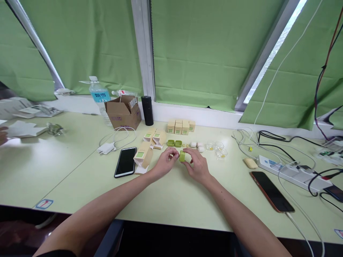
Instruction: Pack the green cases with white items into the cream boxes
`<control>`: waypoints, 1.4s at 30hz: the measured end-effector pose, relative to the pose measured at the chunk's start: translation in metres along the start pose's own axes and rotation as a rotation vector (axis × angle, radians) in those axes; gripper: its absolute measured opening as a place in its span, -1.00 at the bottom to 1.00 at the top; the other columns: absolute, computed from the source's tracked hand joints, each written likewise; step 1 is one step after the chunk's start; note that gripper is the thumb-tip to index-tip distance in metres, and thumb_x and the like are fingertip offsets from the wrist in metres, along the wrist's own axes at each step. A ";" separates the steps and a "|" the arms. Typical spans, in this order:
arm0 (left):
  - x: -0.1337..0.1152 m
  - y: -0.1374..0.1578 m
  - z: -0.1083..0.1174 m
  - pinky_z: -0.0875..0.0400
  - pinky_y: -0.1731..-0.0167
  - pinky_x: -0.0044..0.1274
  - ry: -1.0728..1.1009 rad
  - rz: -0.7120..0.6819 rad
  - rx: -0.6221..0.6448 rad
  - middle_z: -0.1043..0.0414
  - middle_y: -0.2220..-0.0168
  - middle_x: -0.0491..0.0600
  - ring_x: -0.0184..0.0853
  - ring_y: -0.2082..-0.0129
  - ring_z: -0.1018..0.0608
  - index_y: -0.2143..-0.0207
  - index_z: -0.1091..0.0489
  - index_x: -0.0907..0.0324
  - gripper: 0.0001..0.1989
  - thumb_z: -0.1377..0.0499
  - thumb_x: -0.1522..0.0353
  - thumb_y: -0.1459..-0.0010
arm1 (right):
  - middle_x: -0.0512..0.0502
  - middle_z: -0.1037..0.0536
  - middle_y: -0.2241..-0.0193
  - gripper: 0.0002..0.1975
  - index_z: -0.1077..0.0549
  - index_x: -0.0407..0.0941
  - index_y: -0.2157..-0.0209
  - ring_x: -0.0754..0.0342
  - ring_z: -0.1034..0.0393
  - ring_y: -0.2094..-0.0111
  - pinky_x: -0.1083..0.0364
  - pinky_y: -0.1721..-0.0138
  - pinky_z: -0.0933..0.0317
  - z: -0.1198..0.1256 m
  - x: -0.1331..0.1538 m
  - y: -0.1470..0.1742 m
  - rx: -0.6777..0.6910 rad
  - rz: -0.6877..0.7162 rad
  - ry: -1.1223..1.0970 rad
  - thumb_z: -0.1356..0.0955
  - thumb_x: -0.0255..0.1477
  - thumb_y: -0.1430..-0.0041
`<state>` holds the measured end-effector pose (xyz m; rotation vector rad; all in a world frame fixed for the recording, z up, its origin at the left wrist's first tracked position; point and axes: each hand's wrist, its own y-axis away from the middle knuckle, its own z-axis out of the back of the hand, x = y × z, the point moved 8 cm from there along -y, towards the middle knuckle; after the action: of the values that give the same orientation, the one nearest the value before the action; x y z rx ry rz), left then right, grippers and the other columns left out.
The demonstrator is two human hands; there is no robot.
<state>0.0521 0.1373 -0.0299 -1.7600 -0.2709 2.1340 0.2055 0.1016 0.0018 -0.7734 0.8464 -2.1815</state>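
Observation:
Between the thumb and fingers of my right hand (197, 165) is a small green square cup (182, 156), tipped on its side. My left hand (166, 160) is right beside it, fingertips pinched together; whatever they hold is too small to name. Just behind stand two more green cups (174, 143), with tiny yellowish pieces (185, 145) next to them. Several white rounded pieces (197, 145) and clear plastic cups (218, 148) lie to the right. Open cardboard boxes with green labels (144, 154) are left of my left hand.
Closed small boxes (181, 127) form a group at the back. A phone (125, 162) and charger (107, 148) lie left; another phone (272, 191), a power strip (292, 173) and cables lie right. A brown carton (124, 114), black flask (147, 110) and water bottle (101, 98) line the wall.

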 end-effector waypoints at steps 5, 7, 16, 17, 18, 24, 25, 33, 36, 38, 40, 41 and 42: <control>0.003 -0.001 0.001 -0.32 0.23 -0.48 0.013 0.017 -0.008 -0.38 0.27 -0.03 -0.28 0.22 -0.46 0.35 -0.41 0.15 -0.71 -0.22 0.11 -0.23 | -0.22 -0.59 -0.02 -0.62 -0.35 -0.04 -0.14 -0.10 -0.51 -0.01 0.01 0.27 -0.52 0.000 0.000 -0.001 0.011 0.004 0.015 -0.35 -0.41 -0.31; 0.004 -0.002 0.003 -0.32 0.24 -0.48 0.021 0.018 -0.020 -0.38 0.28 -0.03 -0.28 0.23 -0.45 0.35 -0.41 0.15 -0.71 -0.23 0.11 -0.22 | -0.21 -0.60 -0.01 -0.62 -0.35 -0.03 -0.14 -0.11 -0.51 -0.01 0.00 0.26 -0.52 0.001 0.000 -0.001 0.004 0.004 0.012 -0.36 -0.41 -0.31; 0.010 -0.006 0.010 -0.37 0.29 -0.51 0.073 0.060 -0.055 -0.40 0.34 -0.06 -0.32 0.30 -0.46 0.36 -0.42 0.17 -0.72 -0.27 0.14 -0.18 | -0.21 -0.59 -0.02 -0.61 -0.36 -0.03 -0.14 -0.13 -0.50 -0.02 -0.01 0.29 -0.52 0.001 -0.006 0.000 -0.005 -0.035 0.009 -0.36 -0.42 -0.29; 0.013 -0.006 0.010 -0.36 0.32 -0.51 0.099 0.091 -0.053 -0.40 0.35 -0.07 -0.33 0.32 -0.46 0.33 -0.42 0.17 -0.73 -0.27 0.14 -0.18 | -0.21 -0.58 -0.03 -0.61 -0.36 -0.03 -0.14 -0.13 -0.49 -0.03 0.00 0.30 -0.52 0.002 -0.006 0.000 -0.012 -0.042 0.012 -0.35 -0.43 -0.29; 0.017 -0.006 0.011 -0.35 0.35 -0.53 0.126 0.127 -0.051 -0.40 0.35 -0.07 -0.33 0.33 -0.45 0.29 -0.42 0.17 -0.73 -0.27 0.14 -0.19 | -0.21 -0.58 -0.04 -0.60 -0.36 -0.03 -0.14 -0.14 -0.48 -0.04 0.00 0.31 -0.52 0.002 -0.007 0.000 -0.021 -0.052 0.016 -0.35 -0.43 -0.29; 0.012 -0.002 0.015 -0.43 0.19 -0.46 0.097 0.047 -0.045 -0.39 -0.01 0.06 -0.27 0.10 -0.49 0.03 -0.32 0.12 -0.63 -0.29 0.21 -0.17 | -0.26 -0.50 -0.04 -0.56 -0.35 -0.05 -0.18 -0.14 -0.49 0.00 0.03 0.38 -0.52 0.002 -0.012 0.001 -0.004 -0.111 0.070 -0.35 -0.41 -0.28; 0.006 0.000 0.014 -0.43 0.13 -0.43 0.049 -0.005 -0.020 -0.37 -0.06 0.08 -0.25 0.06 -0.48 -0.01 -0.31 0.11 -0.61 -0.29 0.23 -0.18 | -0.27 -0.49 -0.03 -0.55 -0.34 -0.05 -0.19 -0.13 -0.50 0.03 0.03 0.39 -0.52 0.001 -0.012 0.002 0.009 -0.113 0.081 -0.35 -0.40 -0.28; -0.023 0.013 -0.003 -0.35 -0.18 -0.23 -0.171 -0.238 0.127 -0.29 -0.18 0.10 -0.10 -0.22 -0.37 -0.16 -0.36 -0.02 -0.58 -0.25 0.33 -0.27 | -0.29 -0.50 -0.03 -0.55 -0.28 -0.07 -0.22 -0.15 -0.50 0.01 -0.05 0.29 -0.58 -0.004 -0.004 0.002 0.033 -0.020 0.076 -0.33 -0.39 -0.33; -0.022 0.011 -0.001 -0.32 -0.23 -0.21 -0.175 -0.242 0.091 -0.31 -0.14 0.09 -0.10 -0.23 -0.36 -0.10 -0.41 -0.01 -0.66 -0.26 0.30 -0.28 | -0.30 -0.51 -0.01 -0.60 -0.31 -0.07 -0.20 -0.17 -0.48 -0.04 -0.09 0.20 -0.59 -0.004 0.000 0.001 0.017 0.021 0.073 -0.32 -0.39 -0.36; -0.021 0.010 0.000 -0.34 -0.22 -0.21 -0.171 -0.248 0.079 -0.32 -0.13 0.09 -0.10 -0.21 -0.37 -0.10 -0.41 -0.01 -0.66 -0.26 0.29 -0.28 | -0.31 -0.50 -0.04 -0.59 -0.29 -0.07 -0.23 -0.17 -0.48 -0.08 -0.11 0.13 -0.58 -0.003 0.001 0.001 0.001 0.040 0.062 -0.31 -0.39 -0.38; -0.021 0.010 0.000 -0.37 -0.18 -0.23 -0.163 -0.257 0.074 -0.33 -0.12 0.09 -0.12 -0.18 -0.39 -0.11 -0.40 -0.02 -0.65 -0.25 0.29 -0.29 | -0.32 -0.51 -0.06 -0.57 -0.26 -0.08 -0.26 -0.16 -0.47 -0.10 -0.12 0.07 -0.57 0.000 0.004 0.000 -0.026 0.072 0.040 -0.29 -0.40 -0.40; -0.022 0.010 0.000 -0.38 -0.16 -0.24 -0.160 -0.262 0.072 -0.33 -0.11 0.09 -0.13 -0.17 -0.40 -0.12 -0.39 -0.02 -0.65 -0.25 0.29 -0.29 | -0.31 -0.53 -0.05 -0.57 -0.25 -0.08 -0.26 -0.16 -0.48 -0.10 -0.13 0.04 -0.56 0.001 0.006 0.000 -0.042 0.093 0.029 -0.30 -0.41 -0.41; -0.024 0.010 0.000 -0.39 -0.15 -0.24 -0.159 -0.266 0.072 -0.32 -0.11 0.09 -0.13 -0.16 -0.40 -0.12 -0.38 -0.02 -0.65 -0.24 0.29 -0.30 | -0.31 -0.54 -0.04 -0.58 -0.26 -0.07 -0.25 -0.15 -0.48 -0.10 -0.13 0.02 -0.55 0.003 0.008 0.000 -0.060 0.117 0.020 -0.30 -0.42 -0.41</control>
<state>0.0539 0.1190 -0.0122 -1.4284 -0.4378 2.0639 0.2026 0.0944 0.0061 -0.7136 0.9480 -2.0720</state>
